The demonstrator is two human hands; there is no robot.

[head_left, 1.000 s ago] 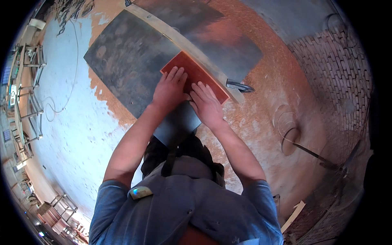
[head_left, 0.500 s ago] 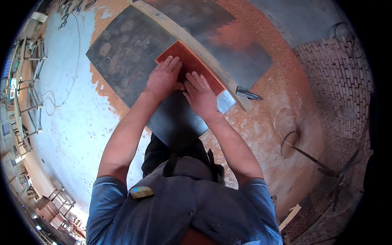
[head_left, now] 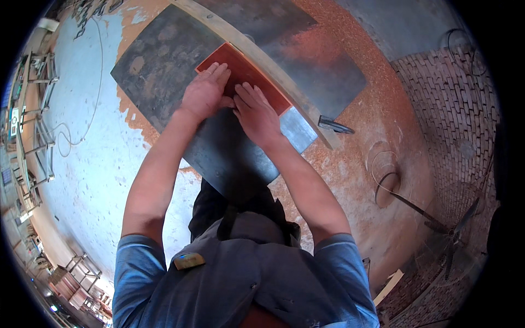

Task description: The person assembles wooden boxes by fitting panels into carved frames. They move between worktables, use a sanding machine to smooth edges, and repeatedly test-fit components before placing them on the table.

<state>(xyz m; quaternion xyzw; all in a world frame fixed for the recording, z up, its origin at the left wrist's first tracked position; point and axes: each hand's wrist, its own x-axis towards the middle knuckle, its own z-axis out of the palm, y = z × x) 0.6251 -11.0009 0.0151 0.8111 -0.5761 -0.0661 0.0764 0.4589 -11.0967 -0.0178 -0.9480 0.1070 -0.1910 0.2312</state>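
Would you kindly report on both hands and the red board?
Left hand and right hand resting on red board. Board flat on dark table, beside pale strip. Clamp at strip's right end, off the board.

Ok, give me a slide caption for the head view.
Left hand and right hand rest open on a red board alongside a wooden strip on a dark tabletop.

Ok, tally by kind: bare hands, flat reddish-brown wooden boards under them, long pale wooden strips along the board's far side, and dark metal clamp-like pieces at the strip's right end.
Bare hands, left hand and right hand: 2
Reddish-brown wooden board: 1
Long pale wooden strip: 1
Dark metal clamp-like piece: 1
Total: 5
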